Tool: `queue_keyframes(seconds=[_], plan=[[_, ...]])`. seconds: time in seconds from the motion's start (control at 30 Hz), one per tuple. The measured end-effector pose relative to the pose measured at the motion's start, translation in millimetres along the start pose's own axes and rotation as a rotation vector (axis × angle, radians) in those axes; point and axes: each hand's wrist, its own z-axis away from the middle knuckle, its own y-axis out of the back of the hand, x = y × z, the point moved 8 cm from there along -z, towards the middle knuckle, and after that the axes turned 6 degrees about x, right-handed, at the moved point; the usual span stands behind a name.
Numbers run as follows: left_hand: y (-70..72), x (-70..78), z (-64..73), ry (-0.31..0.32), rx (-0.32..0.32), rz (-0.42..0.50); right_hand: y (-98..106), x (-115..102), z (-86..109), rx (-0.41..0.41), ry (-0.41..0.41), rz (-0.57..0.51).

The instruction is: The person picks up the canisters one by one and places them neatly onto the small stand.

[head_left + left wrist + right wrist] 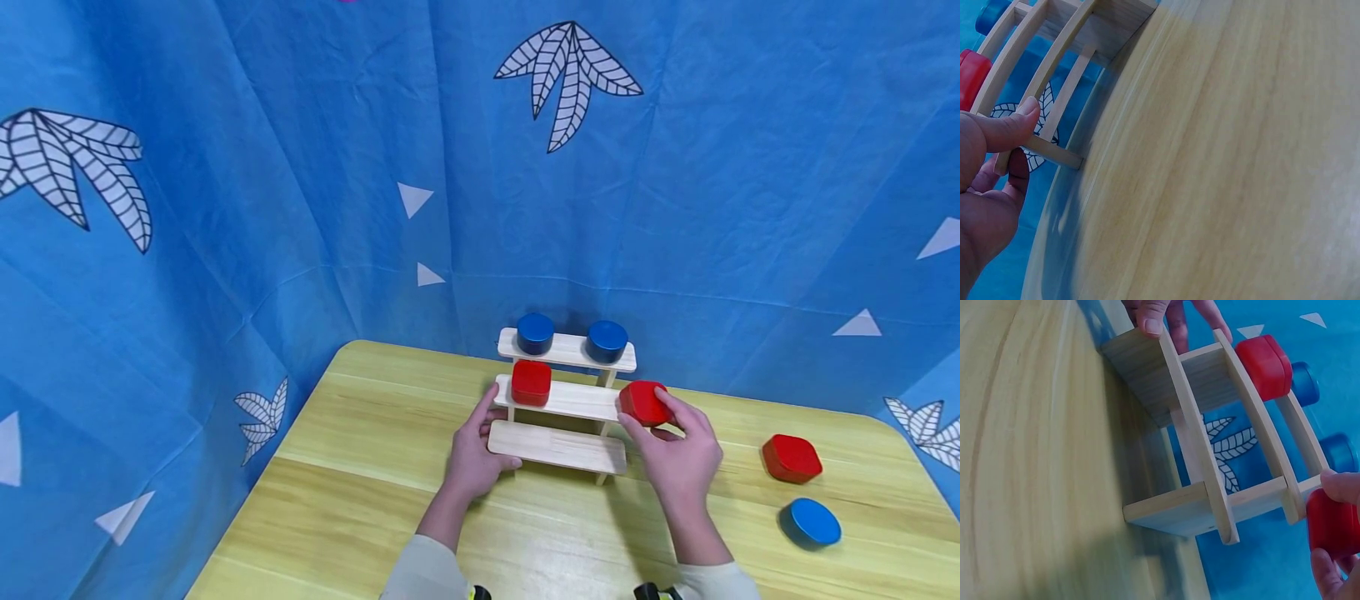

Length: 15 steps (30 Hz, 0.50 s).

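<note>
A small three-tier wooden shelf (557, 446) stands on the table. My left hand (476, 460) grips its left end; the left wrist view shows the thumb (1019, 125) against the lowest board and fingers curled under it. My right hand (684, 457) pinches a red rounded-square box (642, 403) between thumb and fingers, at the right end of the middle tier. In the right wrist view this held box (1330, 526) is beside the end of the middle board. Another red box (531, 383) sits on that tier's left. Two blue round boxes (536, 333) (607, 342) sit on the top tier.
To the right on the table (337, 517) lie a third red box (792, 458) and, nearer me, a blue round box (811, 523). A blue cloth (720, 208) with leaf prints hangs close behind the shelf and along the left side.
</note>
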Motion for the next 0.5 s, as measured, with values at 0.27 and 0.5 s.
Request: queue_keyframes(seconds=[0.27,0.5], plan=[[0.1,-1.1,-0.1,-0.004,-0.003,0.008,-8.5,-5.0,0.1,-0.04,0.008,0.023],[0.4,-0.4,-0.4,-0.006,-0.005,-0.001,-12.6,-10.4,-0.4,-0.048,0.054,0.025]])
